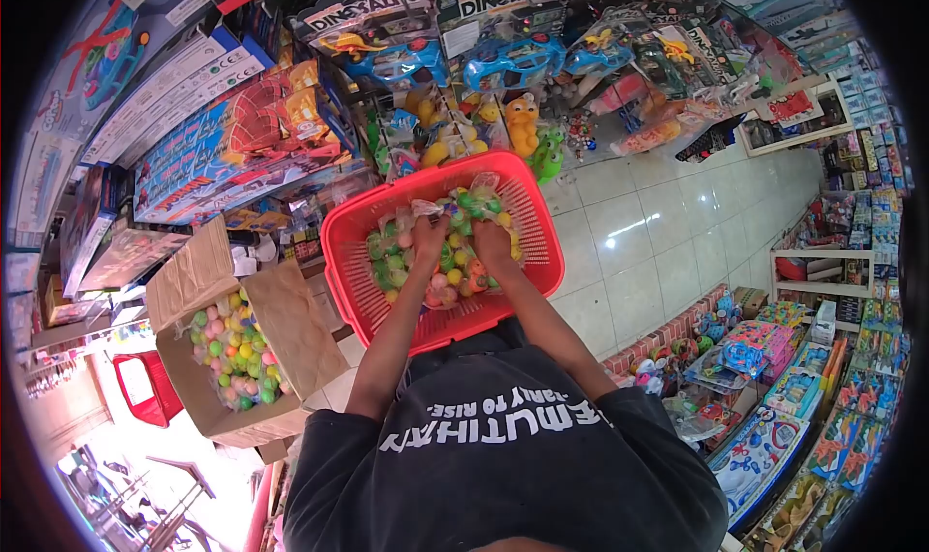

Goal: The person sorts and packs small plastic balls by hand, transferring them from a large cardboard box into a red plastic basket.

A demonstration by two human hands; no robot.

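Note:
A red plastic basket with slotted sides stands in front of my body. Inside it lie clear plastic bags of small balls in green, yellow, pink and orange. My left hand is over the middle of the basket, its fingers closed on the crinkled clear plastic. Close by on the right, my right hand has its fingers curled into the bagged balls, also closed on the plastic. The fingertips of both hands are partly hidden.
An open cardboard box with more bagged balls stands left of the basket. Boxed toys and packaged dinosaur toys line the far side. Pale floor tiles lie to the right, with toy shelves beyond.

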